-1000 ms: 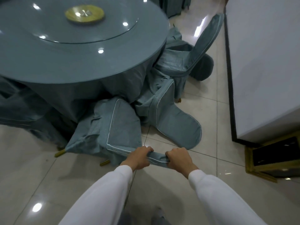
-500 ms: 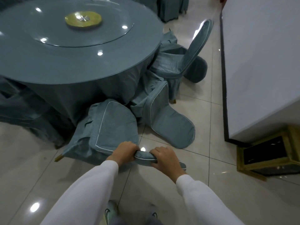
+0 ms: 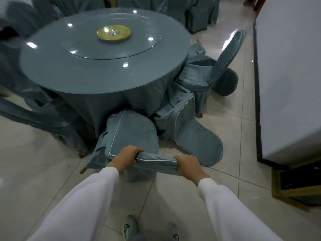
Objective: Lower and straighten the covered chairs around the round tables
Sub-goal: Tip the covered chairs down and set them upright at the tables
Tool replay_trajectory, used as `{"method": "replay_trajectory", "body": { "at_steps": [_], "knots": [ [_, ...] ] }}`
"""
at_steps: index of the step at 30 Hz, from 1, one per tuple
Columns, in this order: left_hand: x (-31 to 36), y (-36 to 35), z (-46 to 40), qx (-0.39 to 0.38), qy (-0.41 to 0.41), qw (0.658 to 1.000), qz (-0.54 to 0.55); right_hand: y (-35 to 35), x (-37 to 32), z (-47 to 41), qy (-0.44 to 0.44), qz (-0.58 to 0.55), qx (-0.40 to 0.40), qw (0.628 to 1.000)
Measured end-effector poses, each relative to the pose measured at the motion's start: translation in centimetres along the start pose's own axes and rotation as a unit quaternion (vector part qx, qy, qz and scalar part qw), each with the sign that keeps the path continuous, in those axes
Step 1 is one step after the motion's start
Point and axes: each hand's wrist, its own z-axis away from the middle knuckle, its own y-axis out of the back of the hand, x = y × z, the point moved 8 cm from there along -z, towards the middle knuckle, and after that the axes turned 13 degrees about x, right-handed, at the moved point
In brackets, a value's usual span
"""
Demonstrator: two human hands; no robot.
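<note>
Left hand point(image 3: 125, 158) and right hand point(image 3: 188, 165) grip the chair's point(image 3: 132, 134) covered back; lowering seems underway; next, square it to the round table's point(image 3: 57, 79) edge.

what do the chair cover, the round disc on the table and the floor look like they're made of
Chair cover: looks like woven fabric, matte grey-blue with white piping; it wrinkles and folds where the left hand and right hand grip it.
Disc: probably brushed metal, brass-toned, with a soft sheen.
Floor: glossy beige tiles, likely ceramic; grout lines and light reflections show.
</note>
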Motion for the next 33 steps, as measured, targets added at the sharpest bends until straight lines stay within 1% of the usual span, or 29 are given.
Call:
{"method": "replay_trajectory", "body": {
  "at_steps": [3, 6, 7, 10, 12, 14, 15, 18, 19, 21, 23, 24, 26, 29, 31, 33],
  "knots": [
    [-2.4, 2.0, 0.8, 0.029, 0.050, 0.998, 0.033, 2.4, -2.8, -2.2, 0.046, 0.040, 0.032, 0.998],
    [-5.7, 3.8, 1.6, 0.066, 0.099, 0.990, 0.077, 4.3, -5.7, -4.1, 0.048, 0.055, 0.064, 0.995],
    [-6.8, 4.2, 1.8, 0.078, 0.111, 0.987, 0.082, 4.7, -6.8, -4.6, 0.045, 0.065, 0.074, 0.994],
    [-9.4, 5.1, 2.4, 0.111, 0.147, 0.978, 0.096, 4.7, -9.0, -5.6, 0.002, 0.068, 0.097, 0.993],
    [-10.6, 6.1, 2.7, 0.130, 0.159, 0.976, 0.069, 4.8, -10.5, -6.4, -0.024, 0.056, 0.132, 0.989],
    [-11.7, 7.3, 2.6, 0.116, 0.132, 0.984, -0.005, 5.0, -12.2, -7.2, -0.036, 0.025, 0.158, 0.987],
    [-11.9, 8.1, 2.4, 0.102, 0.095, 0.990, -0.019, 4.9, -13.2, -7.6, -0.036, 0.014, 0.166, 0.985],
    [-9.8, 10.6, 1.8, 0.066, -0.060, 0.996, 0.003, 4.4, -16.3, -9.0, -0.034, -0.007, 0.181, 0.983],
    [-9.1, 11.1, 1.7, 0.052, -0.085, 0.995, -0.009, 4.2, -17.6, -9.3, -0.028, -0.014, 0.185, 0.982],
    [-8.5, 11.4, 1.5, 0.025, -0.088, 0.995, -0.033, 3.5, -20.2, -10.3, -0.009, -0.033, 0.193, 0.981],
    [-9.8, 11.2, 1.6, -0.013, -0.051, 0.996, -0.071, 2.7, -22.2, -11.5, 0.005, -0.045, 0.186, 0.982],
    [-10.9, 11.4, 1.8, -0.028, -0.029, 0.996, -0.084, 2.1, -22.8, -12.0, 0.011, -0.048, 0.169, 0.984],
    [-13.8, 12.2, 2.5, -0.048, 0.012, 0.994, -0.094, 0.7, -23.0, -12.7, 0.016, -0.050, 0.109, 0.993],
    [-17.9, 13.4, 3.8, -0.046, 0.053, 0.993, -0.091, -0.9, -23.1, -13.0, 0.007, -0.065, 0.030, 0.997],
    [-20.3, 13.4, 4.6, -0.041, 0.084, 0.993, -0.074, -1.4, -24.1, -13.7, 0.012, -0.067, 0.011, 0.998],
    [-23.1, 12.6, 5.7, -0.047, 0.121, 0.990, -0.048, -1.9, -25.8, -14.8, 0.039, -0.039, 0.005, 0.998]
  ]
}}
